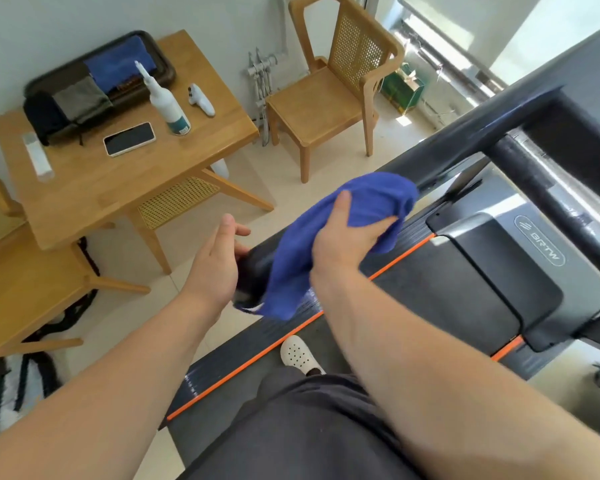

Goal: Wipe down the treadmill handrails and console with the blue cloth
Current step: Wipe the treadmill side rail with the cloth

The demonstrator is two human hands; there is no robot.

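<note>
Gripping the blue cloth (291, 271) with thumb on top and fingers curled under, the right hand (343, 244) holds it bunched over the near stretch of the dark handrail (465, 150), and a loose corner hangs below the rail. The left hand (219, 258), at 9 o'clock from the right one and apart from it, is relaxed with its fingers spread by the rail's rounded end; whether it touches the rail I cannot tell. From the hands the handrail runs toward 2 o'clock to the console (568, 140). At 4 o'clock lies the treadmill's dark motor cover (499, 271), and at 6 o'clock a white shoe (298, 355) stands on the belt beside an orange stripe (257, 358). At 10 o'clock a wooden worktop (84, 188) carries a white spray bottle (168, 105), a phone (129, 139) lying flat, a white controller (201, 100) and a dark tray (167, 64) holding a folded blue towel (118, 67) and a grey-green cloth (84, 98). At 12 o'clock stands a wooden chair (343, 81) with a cane back.
</note>
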